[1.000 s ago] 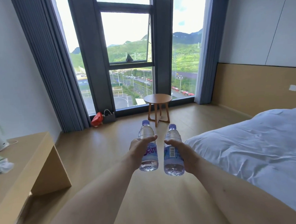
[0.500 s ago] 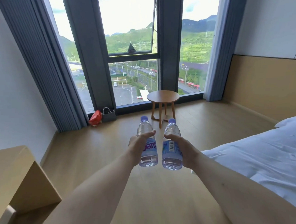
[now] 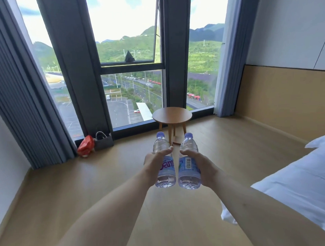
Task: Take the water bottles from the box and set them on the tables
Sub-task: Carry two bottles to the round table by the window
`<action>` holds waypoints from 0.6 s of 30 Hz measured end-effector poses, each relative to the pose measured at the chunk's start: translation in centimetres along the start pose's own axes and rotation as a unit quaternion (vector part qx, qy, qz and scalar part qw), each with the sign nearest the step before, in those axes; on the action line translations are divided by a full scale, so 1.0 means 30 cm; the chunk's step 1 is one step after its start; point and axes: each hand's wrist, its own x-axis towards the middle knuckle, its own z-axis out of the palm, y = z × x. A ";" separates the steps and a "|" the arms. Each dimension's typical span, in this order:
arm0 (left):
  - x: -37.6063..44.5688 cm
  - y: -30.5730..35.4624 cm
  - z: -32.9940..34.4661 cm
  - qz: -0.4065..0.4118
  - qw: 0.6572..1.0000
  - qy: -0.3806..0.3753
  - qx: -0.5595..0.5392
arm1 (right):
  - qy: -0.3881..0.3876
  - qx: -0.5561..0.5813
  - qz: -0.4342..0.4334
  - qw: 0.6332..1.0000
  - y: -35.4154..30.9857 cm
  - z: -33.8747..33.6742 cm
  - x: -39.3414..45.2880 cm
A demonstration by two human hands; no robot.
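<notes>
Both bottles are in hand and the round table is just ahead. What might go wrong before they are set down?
1. The round table has a small top, so two bottles set down together could land near its rim and tip.
2. The left bottle and right bottle are carried close together; they may knock as the left hand and right hand lower them.
3. The bed corner juts in on the right and could catch a leg on the way.
</notes>
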 end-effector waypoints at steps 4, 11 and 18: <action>0.223 0.072 -0.061 -0.007 1.000 -0.020 0.003 | 0.006 0.003 0.005 1.000 -0.046 0.028 0.219; 0.624 0.140 -0.109 -0.024 1.000 -0.018 -0.001 | 0.012 0.039 0.012 0.999 -0.092 -0.017 0.629; 1.136 0.224 -0.053 -0.036 0.999 0.012 -0.022 | -0.017 0.036 -0.011 0.999 -0.178 -0.151 1.130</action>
